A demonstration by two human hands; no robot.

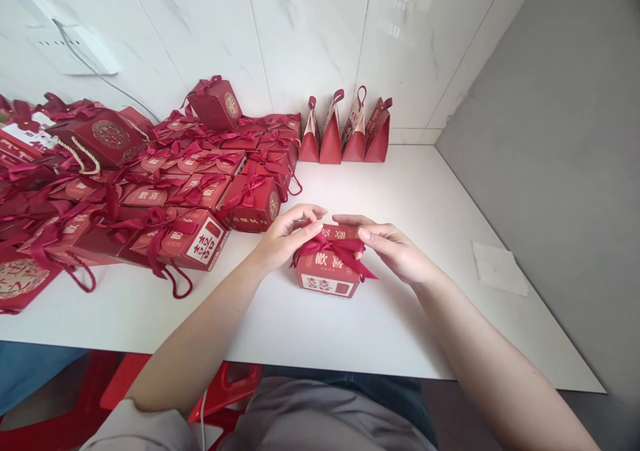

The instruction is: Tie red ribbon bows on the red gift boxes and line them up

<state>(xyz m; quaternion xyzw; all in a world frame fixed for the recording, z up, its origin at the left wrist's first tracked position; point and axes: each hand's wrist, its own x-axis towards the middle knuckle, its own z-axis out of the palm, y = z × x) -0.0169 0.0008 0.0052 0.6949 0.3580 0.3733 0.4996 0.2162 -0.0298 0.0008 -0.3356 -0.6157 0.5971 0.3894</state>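
Observation:
A red gift box [326, 282] with a white double-happiness panel stands on the white table in front of me. Around its top runs a dark red ribbon [333, 245] tied in a bow. At the box's left far corner, my left hand [287, 238] is curled, thumb and fingers at the bow's left loop. My right hand [395, 250] is bent at the opposite side, its thumb against the bow's right loop. The fingertips behind the box are partly hidden.
Many finished-looking red boxes with bows [195, 191] crowd the table's left side. Several upright red triangular boxes [331, 141] stand by the tiled wall. A white tissue [499, 268] lies at the right edge. Red stools [230, 388] are below the table.

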